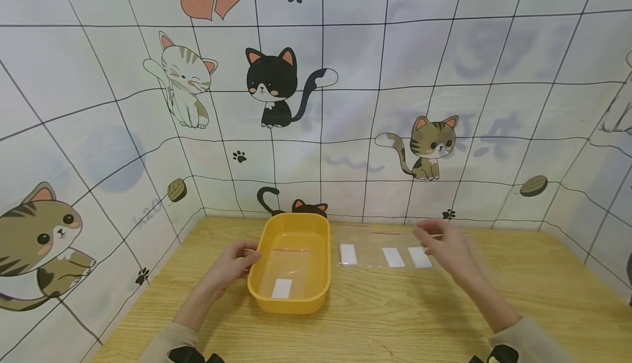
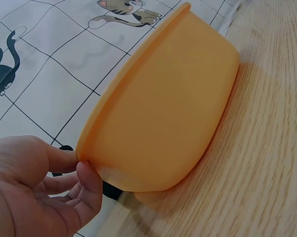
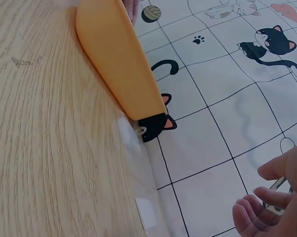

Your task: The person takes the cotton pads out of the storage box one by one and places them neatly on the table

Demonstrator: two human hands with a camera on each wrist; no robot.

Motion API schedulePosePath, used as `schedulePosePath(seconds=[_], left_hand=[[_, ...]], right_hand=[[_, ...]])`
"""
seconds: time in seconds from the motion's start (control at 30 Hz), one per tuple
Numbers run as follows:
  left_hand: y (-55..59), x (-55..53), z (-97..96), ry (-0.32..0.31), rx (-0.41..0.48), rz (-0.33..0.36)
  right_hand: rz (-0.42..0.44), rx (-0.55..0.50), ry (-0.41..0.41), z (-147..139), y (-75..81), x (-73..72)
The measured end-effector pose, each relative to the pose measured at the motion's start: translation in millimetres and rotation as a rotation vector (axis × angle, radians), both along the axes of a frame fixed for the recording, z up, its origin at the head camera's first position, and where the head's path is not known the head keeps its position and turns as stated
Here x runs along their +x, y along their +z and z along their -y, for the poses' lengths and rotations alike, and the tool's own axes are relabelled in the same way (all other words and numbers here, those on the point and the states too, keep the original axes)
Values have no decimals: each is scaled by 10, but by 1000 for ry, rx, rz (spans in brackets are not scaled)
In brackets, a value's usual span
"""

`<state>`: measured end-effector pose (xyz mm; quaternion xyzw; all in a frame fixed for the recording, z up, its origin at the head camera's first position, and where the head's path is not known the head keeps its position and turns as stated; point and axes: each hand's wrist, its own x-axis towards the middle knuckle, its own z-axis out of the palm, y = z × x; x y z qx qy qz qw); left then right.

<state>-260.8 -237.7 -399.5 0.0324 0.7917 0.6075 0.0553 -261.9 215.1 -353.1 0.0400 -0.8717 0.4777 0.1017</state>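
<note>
A yellow plastic tub [image 1: 316,291] stands on the table. My left hand [image 1: 232,267] pinches its left rim between thumb and fingers, as the left wrist view also shows. Inside the tub lies a clear zip bag [image 1: 291,267] with a white label [image 1: 281,288]. To the right of the tub, clear bags lie in a row with white labels [image 1: 348,254]. My right hand [image 1: 446,248] is above the rightmost bag. In the right wrist view its thumb and loosely bent fingers [image 3: 257,217] stand apart, with nothing visible between them.
A wooden table [image 1: 385,319] carries everything. Behind it and at both sides hangs a white gridded sheet [image 1: 345,116] printed with cartoon cats, meeting the table's back edge just beyond the bags.
</note>
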Motion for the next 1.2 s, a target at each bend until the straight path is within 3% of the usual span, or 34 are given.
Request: schedulePosePath(seconds=[0.4,1.2], left_hand=[[-3,11,7,3,-1,2],[-21,26,33,0,8,-3]], right_hand=[[-36,-51,48,280,71,58],[-10,-204,148,789,176,101]])
